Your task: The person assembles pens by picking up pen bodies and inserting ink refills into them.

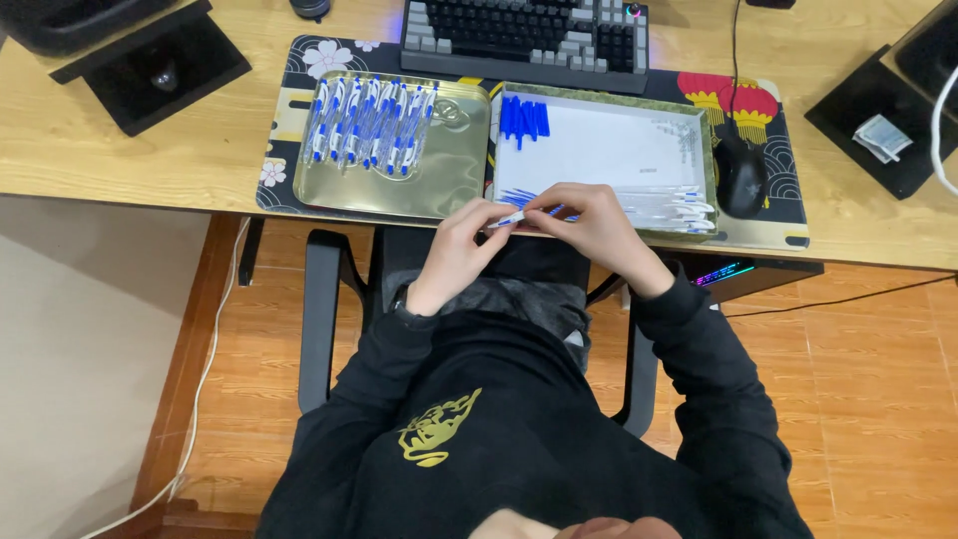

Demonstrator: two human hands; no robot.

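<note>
Both arms, in black sleeves, reach forward from the body and bend inward so the hands meet at the near edge of the desk. The left hand (461, 250) has its back up, wrist bare below the cuff, fingers curled and thumb and forefinger pinched together at the tips. The right hand (589, 225) lies just beside it, back up, fingers bent and angled toward the left hand, its fingertips (534, 205) touching or nearly touching the left hand's. Both forearms slope down toward the lap.
</note>
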